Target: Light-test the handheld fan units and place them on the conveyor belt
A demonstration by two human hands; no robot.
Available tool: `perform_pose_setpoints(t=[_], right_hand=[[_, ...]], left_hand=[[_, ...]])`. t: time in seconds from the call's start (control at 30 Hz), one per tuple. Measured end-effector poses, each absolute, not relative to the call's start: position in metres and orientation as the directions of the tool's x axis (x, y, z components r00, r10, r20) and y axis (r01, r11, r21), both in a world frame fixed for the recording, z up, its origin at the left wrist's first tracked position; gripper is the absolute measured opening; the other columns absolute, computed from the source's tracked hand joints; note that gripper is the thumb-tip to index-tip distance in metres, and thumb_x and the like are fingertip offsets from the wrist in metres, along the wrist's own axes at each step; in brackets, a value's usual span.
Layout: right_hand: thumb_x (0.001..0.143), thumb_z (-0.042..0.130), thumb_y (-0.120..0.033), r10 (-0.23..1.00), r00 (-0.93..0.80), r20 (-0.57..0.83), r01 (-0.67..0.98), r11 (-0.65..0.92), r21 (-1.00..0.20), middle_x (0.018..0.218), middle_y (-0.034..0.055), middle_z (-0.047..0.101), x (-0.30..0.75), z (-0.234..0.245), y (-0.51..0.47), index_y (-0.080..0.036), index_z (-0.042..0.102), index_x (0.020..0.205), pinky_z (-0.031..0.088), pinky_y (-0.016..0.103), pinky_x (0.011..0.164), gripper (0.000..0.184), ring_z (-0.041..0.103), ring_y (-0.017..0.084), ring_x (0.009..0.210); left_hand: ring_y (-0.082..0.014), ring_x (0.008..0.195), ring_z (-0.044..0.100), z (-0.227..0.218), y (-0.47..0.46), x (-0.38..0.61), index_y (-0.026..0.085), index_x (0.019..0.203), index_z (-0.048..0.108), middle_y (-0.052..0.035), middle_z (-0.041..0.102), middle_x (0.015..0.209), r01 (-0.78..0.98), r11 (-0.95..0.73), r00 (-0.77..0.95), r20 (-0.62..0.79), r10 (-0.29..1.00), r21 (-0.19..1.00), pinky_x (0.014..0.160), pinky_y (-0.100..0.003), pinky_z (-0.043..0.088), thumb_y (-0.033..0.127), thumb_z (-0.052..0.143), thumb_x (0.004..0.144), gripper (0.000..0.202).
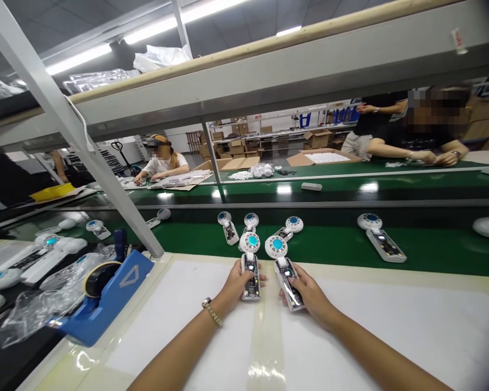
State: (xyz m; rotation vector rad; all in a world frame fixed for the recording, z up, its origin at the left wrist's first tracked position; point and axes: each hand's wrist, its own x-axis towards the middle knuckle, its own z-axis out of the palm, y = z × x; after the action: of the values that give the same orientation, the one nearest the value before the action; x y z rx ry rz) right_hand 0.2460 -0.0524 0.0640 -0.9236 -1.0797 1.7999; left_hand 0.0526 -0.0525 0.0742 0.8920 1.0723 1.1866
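Observation:
My left hand (234, 285) is closed around a white handheld device with a round, blue-centred head (250, 242). Its thumb presses on the see-through body, where circuit parts show. A second device of the same kind, with its round head (276, 246) pointing away from me, is gripped by my right hand (309, 290), thumb on the body. Both are held side by side above the white work surface (212, 336), heads over the green belt. Just beyond them lie similar devices (230, 232), (294, 224) on the belt.
A blue tape dispenser (118, 296) stands at left beside a slanted metal post (106, 168). More devices (381, 239) lie along the green belt (334, 255). White parts and plastic bags (61, 296) crowd the left side. A shelf (269, 81) crosses overhead. Co-workers sit across the line.

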Motion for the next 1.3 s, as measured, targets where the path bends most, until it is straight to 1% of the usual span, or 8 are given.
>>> perform_pose_setpoints(t=[0.1,0.27,0.5,0.7,0.9,1.1,1.2,1.3], right_hand=[[0.069,0.060,-0.050,0.909,-0.387,-0.154,-0.264,-0.269,-0.926,0.066,0.0007,0.064,0.246,0.064,-0.053,-0.018,0.019,0.134,0.050,0.033,0.059,0.083,0.063,0.021,0.064],[0.070,0.058,-0.050,0.921,-0.367,-0.131,-0.258,-0.236,-0.937,0.065,0.0011,0.064,0.245,0.063,-0.054,-0.018,0.019,0.133,0.048,0.032,0.056,0.081,0.061,0.020,0.060],[0.069,0.059,-0.050,0.914,-0.394,-0.098,-0.277,-0.220,-0.936,0.067,0.0010,0.061,0.245,0.068,-0.057,-0.015,0.021,0.131,0.047,0.033,0.055,0.080,0.061,0.020,0.060],[0.070,0.058,-0.051,0.924,-0.366,-0.107,-0.262,-0.213,-0.941,0.064,0.0000,0.061,0.245,0.070,-0.060,-0.016,0.020,0.132,0.046,0.032,0.055,0.080,0.059,0.019,0.056],[0.065,0.064,-0.049,0.935,-0.332,-0.126,-0.319,-0.237,-0.918,0.077,0.0023,0.061,0.245,0.069,-0.061,-0.019,0.022,0.131,0.049,0.034,0.059,0.084,0.062,0.022,0.067],[0.071,0.058,-0.050,0.932,-0.344,-0.117,-0.258,-0.214,-0.942,0.065,0.0004,0.062,0.245,0.063,-0.060,-0.018,0.016,0.135,0.049,0.037,0.060,0.083,0.062,0.022,0.061],[0.070,0.057,-0.051,0.928,-0.364,-0.083,-0.264,-0.189,-0.946,0.065,0.0006,0.063,0.245,0.060,-0.059,-0.017,0.015,0.135,0.048,0.035,0.059,0.085,0.062,0.021,0.060],[0.071,0.057,-0.049,0.930,-0.355,-0.097,-0.300,-0.212,-0.930,0.064,0.0008,0.063,0.245,0.062,-0.059,-0.017,0.015,0.135,0.047,0.034,0.057,0.083,0.060,0.019,0.056]], left_hand=[[-0.0217,0.080,0.065,0.074,-0.053,0.052,0.017,0.096,0.042,-0.0109,0.057,0.105,-0.245,0.159,0.049,-0.152,0.987,0.956,0.077,-0.044,0.052,0.019,0.060,0.071,0.031],[-0.0224,0.078,0.065,0.074,-0.054,0.051,0.019,0.099,0.040,-0.0105,0.058,0.107,-0.238,0.178,0.066,-0.167,0.984,0.955,0.075,-0.044,0.052,0.020,0.060,0.071,0.035],[-0.0218,0.079,0.065,0.071,-0.055,0.052,0.022,0.106,0.036,-0.0094,0.058,0.107,-0.266,0.128,0.065,-0.115,0.991,0.955,0.075,-0.045,0.052,0.023,0.062,0.069,0.045],[-0.0199,0.076,0.065,0.073,-0.057,0.052,0.024,0.106,0.035,-0.0061,0.058,0.102,-0.284,0.113,0.076,-0.095,0.993,0.952,0.076,-0.045,0.052,0.020,0.063,0.068,0.048],[-0.0185,0.078,0.064,0.069,-0.057,0.050,0.026,0.110,0.033,-0.0070,0.055,0.108,-0.296,0.095,0.101,-0.068,0.993,0.950,0.078,-0.047,0.051,0.013,0.057,0.068,0.051],[-0.0184,0.079,0.064,0.072,-0.058,0.049,0.025,0.112,0.032,-0.0069,0.056,0.108,-0.316,0.087,0.132,-0.047,0.990,0.945,0.081,-0.047,0.050,0.014,0.057,0.069,0.051],[-0.0202,0.081,0.064,0.071,-0.059,0.049,0.024,0.114,0.031,-0.0080,0.056,0.107,-0.304,0.101,0.143,-0.060,0.988,0.947,0.081,-0.048,0.050,0.019,0.060,0.070,0.053],[-0.0202,0.081,0.064,0.070,-0.058,0.049,0.024,0.114,0.032,-0.0080,0.056,0.108,-0.307,0.092,0.142,-0.050,0.989,0.947,0.081,-0.048,0.050,0.020,0.062,0.070,0.054]])
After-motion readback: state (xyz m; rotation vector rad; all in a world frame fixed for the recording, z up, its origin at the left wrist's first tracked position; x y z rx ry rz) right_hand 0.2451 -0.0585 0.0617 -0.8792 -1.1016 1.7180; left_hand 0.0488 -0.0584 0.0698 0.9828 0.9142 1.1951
